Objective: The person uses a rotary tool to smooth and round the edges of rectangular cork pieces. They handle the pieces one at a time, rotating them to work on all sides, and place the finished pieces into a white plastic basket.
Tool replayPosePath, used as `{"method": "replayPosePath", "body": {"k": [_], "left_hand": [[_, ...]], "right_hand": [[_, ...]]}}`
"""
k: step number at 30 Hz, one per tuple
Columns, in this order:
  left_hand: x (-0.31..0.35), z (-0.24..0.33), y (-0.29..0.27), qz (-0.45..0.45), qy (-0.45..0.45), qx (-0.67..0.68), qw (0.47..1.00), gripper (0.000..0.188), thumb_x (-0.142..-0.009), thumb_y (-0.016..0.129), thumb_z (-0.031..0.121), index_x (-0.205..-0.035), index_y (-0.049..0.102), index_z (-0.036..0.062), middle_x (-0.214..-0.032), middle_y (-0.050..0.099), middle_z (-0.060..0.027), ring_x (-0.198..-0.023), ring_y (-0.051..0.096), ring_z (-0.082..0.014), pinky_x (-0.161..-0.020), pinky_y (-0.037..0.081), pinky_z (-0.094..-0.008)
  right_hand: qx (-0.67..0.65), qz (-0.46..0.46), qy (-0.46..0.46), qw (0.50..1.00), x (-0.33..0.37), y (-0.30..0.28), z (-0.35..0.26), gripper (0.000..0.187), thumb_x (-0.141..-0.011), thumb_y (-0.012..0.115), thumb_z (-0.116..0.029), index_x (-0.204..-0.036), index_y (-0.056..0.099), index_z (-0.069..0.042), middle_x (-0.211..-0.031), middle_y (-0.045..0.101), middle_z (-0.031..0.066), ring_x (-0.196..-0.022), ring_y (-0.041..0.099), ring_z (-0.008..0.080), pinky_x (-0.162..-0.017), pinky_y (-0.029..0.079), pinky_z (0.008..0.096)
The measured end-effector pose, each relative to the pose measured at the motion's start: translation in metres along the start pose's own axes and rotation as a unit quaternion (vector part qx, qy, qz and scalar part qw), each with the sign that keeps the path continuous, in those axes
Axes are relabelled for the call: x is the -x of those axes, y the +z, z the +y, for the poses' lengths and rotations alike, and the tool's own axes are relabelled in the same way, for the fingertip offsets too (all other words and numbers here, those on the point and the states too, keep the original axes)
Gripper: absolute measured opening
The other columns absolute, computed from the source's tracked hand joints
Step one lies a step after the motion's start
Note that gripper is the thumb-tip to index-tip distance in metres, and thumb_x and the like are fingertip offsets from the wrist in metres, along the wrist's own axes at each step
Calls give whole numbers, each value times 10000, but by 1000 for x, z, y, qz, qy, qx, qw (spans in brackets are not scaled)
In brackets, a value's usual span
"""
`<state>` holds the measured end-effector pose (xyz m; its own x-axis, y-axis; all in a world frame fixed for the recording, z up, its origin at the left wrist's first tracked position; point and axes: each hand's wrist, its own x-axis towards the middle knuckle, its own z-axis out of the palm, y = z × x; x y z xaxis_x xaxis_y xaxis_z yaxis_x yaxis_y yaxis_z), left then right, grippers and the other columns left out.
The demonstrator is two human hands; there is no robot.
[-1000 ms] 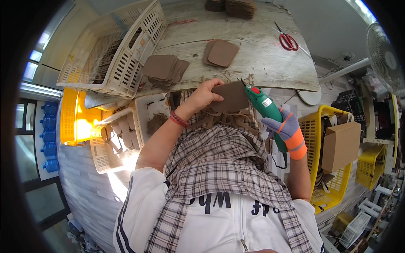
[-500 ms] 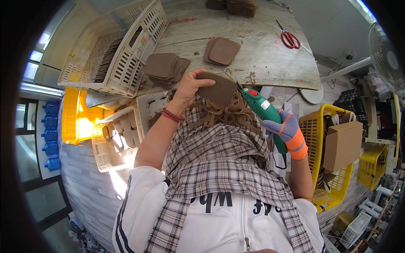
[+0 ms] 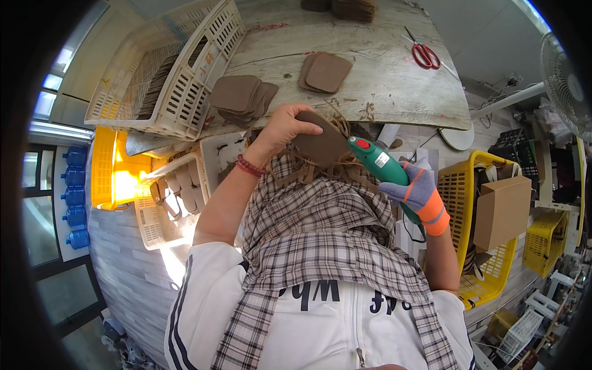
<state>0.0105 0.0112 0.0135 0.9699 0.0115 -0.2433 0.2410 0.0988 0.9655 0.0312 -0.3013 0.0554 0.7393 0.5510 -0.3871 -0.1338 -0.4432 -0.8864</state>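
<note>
The left hand point(image 3: 283, 126), fingers closed over the brown leather piece point(image 3: 320, 145), has drawn it nearer the body; the gloved right hand point(image 3: 419, 194) grips the green glue gun point(image 3: 379, 166), nozzle now touching the piece's right edge; gluing appears under way.

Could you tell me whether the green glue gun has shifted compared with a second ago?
Yes. The green glue gun in the gloved right hand now points further left, its tip at the brown piece, judged against the red scissors.

Worn wooden table point(image 3: 382, 80), brown leather stacks point(image 3: 242, 97), red scissors point(image 3: 424, 54), white basket point(image 3: 166, 74)
</note>
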Motion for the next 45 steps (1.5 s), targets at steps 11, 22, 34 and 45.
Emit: {"method": "replayPosePath", "body": {"k": [11, 22, 34, 45], "left_hand": [[0, 10, 12, -137, -40, -147, 979, 287, -675, 741, -4, -941, 638, 33, -856, 645, 0, -747, 566, -68, -653, 445, -217], [33, 55, -106, 122, 49, 16, 991, 407, -751, 674, 8, -1140, 558, 33, -1081, 588, -51, -941, 584, -128, -822, 491, -244], [-77, 21, -30, 339, 272, -611, 662, 303, -759, 692, 300, -915, 663, 41, -983, 570, -103, -963, 492, -290, -827, 389, -412], [-123, -32, 10, 413, 108, -424, 799, 452, -659, 803, 242, -993, 586, 30, -1040, 566, -109, -1084, 446, -298, -947, 327, -440]], "right_hand": [[22, -7, -21, 1000, -11, 14, -3, 476, -709, 818, -265, -1020, 596, 19, -696, 607, 15, -552, 541, 49, -498, 439, 197], [-48, 34, 12, 998, -18, 20, 34, 441, -738, 785, -245, -1036, 599, 21, -674, 631, 39, -571, 585, 66, -515, 466, 214], [-106, 95, -1, 990, -17, 20, 52, 380, -747, 772, -217, -958, 588, 40, -661, 625, 59, -503, 578, 87, -461, 459, 221], [-119, 106, 21, 987, -16, 19, 57, 393, -745, 778, -237, -952, 573, 26, -651, 603, 44, -509, 559, 84, -458, 442, 222]]}}
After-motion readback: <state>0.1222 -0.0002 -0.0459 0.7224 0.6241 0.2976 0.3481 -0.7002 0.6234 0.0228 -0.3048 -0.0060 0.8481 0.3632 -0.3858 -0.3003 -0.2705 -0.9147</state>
